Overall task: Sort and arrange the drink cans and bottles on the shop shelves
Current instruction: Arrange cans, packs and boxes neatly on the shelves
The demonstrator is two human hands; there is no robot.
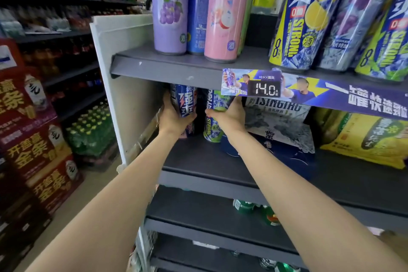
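Both my arms reach into the second grey shelf (pixel 198 161) from above. My left hand (pixel 174 115) grips a dark blue can (pixel 184 99) with red and white lettering at the shelf's far left. My right hand (pixel 229 115) grips a blue and green STRONG can (pixel 213 126) just to its right. Both cans stand upright at the back of the shelf, their tops hidden behind the shelf edge above. On the top shelf (pixel 167 66) stand a purple can (pixel 170 9), a blue can (pixel 198 6), a pink can (pixel 227 11) and several yellow and blue STRONG cans (pixel 304 20).
A price tag reading 14.0 (pixel 263 89) hangs on the top shelf's edge. A Tsingtao beer pack (pixel 278 121) and a yellow pack (pixel 362 137) sit right of my hands. Green cans (pixel 254 207) lie on the shelf below. Red cartons (pixel 35 139) and green bottles (pixel 92 128) fill the aisle at left.
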